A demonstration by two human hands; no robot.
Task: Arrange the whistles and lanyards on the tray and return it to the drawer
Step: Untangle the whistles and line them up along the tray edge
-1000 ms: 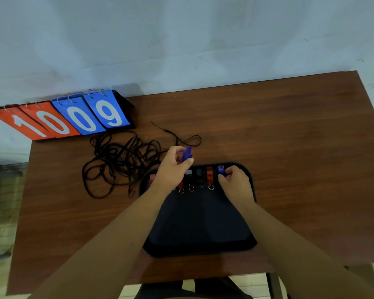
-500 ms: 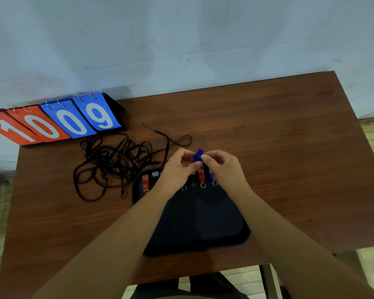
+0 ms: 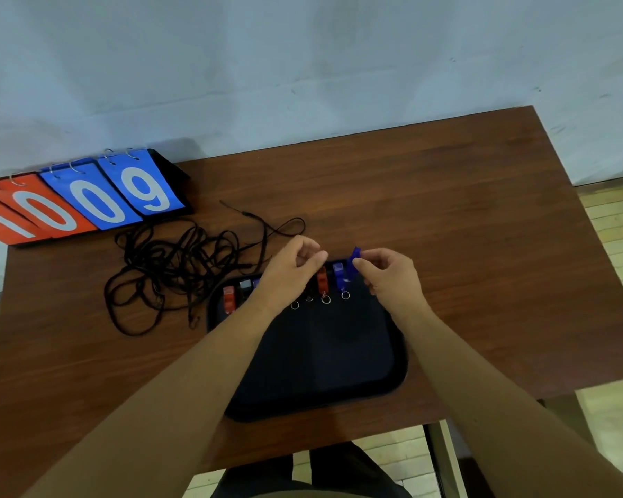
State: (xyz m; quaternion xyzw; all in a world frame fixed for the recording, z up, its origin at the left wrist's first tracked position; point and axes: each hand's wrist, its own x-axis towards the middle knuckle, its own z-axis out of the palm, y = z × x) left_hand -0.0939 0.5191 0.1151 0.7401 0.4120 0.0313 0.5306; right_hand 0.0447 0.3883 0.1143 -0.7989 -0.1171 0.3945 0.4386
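- Right hand [image 3: 392,278] has a small blue plastic whistle [image 3: 352,266] pinched between thumb and fingertips. It's held tilted over the far right end of the tray.
- Left hand [image 3: 292,271] hovers over the far edge of the tray, fingers loosely curled. It looks empty, though the fingertips are hard to read from this angle.
- The black rectangular plastic tray [image 3: 321,389] sits at the near edge of the brown wooden table [image 3: 464,228].
- Whistles are lined up along the tray's far side, with a red one [image 3: 228,300] at the left end. Another red one [image 3: 322,280] and a blue one [image 3: 337,276] lie just beside the held whistle.
- The tangled black cord lanyards [image 3: 173,267] are in a heap on the table, left of the tray.
- An orange and blue flip scoreboard [image 3: 87,199] stands at the back left.
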